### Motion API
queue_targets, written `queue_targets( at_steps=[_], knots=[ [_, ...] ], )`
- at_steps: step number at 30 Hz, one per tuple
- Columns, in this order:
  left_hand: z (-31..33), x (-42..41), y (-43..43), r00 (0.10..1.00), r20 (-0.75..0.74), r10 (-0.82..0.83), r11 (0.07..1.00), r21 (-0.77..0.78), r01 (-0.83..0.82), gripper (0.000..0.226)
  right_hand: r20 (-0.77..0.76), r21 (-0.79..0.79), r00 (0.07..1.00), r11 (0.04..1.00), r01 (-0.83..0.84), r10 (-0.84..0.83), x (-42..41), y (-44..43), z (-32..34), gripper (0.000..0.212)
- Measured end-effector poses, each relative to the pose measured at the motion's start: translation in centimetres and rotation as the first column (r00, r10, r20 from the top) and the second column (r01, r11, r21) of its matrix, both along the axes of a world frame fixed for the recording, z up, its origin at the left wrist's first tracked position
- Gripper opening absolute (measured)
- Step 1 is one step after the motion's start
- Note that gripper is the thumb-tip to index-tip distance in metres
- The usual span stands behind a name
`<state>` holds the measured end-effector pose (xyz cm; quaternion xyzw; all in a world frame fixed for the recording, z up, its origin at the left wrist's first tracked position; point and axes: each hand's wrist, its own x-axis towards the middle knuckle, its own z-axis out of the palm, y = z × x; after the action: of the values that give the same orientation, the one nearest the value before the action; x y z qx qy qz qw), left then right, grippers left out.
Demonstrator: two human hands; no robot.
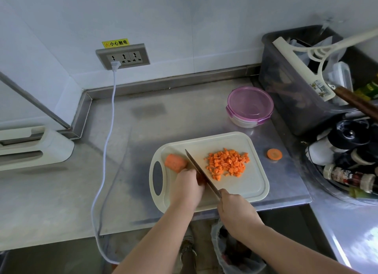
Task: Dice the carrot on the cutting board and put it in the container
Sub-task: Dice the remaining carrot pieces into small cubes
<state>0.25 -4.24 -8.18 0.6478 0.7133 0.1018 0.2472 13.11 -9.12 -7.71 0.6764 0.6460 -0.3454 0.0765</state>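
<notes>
- The left hand [189,184] lies on the cutting board [247,188], its fingers [189,172] curled down and clamped on a small carrot bit [201,180] that is mostly hidden under them.
- The right hand [235,209] has its fingers wrapped tight round the handle of the knife [201,172]. The blade runs slantwise across the board, touching the left fingers on their right side.
- A thick uncut carrot chunk [175,162] lies on the board just beyond the left fingers, on the left of the blade.
- A heap of diced carrot [227,163] sits on the board to the right of the blade, near the left fingers.
- The container [250,107], round with a purple rim, stands on the bench [122,171] well beyond both hands, off the board's far right corner.
- A round carrot end slice [274,154] lies on the bench just beside the board's right edge.
</notes>
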Motion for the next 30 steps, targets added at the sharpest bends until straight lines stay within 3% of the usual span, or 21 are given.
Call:
queue_targets(
  at_steps=[7,16,30],
  knots=[
    [-0.1,-0.2,-0.2,0.999,0.026,-0.032,0.999,0.029,0.031,0.021,-0.202,0.046,0.965,0.983,0.177,-0.164,1.6,0.4,0.6,0.02],
    [-0.5,-1.1,-0.8,0.996,0.078,0.033,0.999,-0.028,-0.03,0.025,-0.173,0.141,0.984,0.988,0.061,-0.036,1.4,-0.8,1.6,0.025],
    [-0.5,-0.9,-0.9,0.997,0.026,0.074,0.997,-0.031,-0.073,0.017,-0.113,0.144,0.993,0.988,0.053,-0.037,0.2,-1.4,-0.1,0.021]
  ],
)
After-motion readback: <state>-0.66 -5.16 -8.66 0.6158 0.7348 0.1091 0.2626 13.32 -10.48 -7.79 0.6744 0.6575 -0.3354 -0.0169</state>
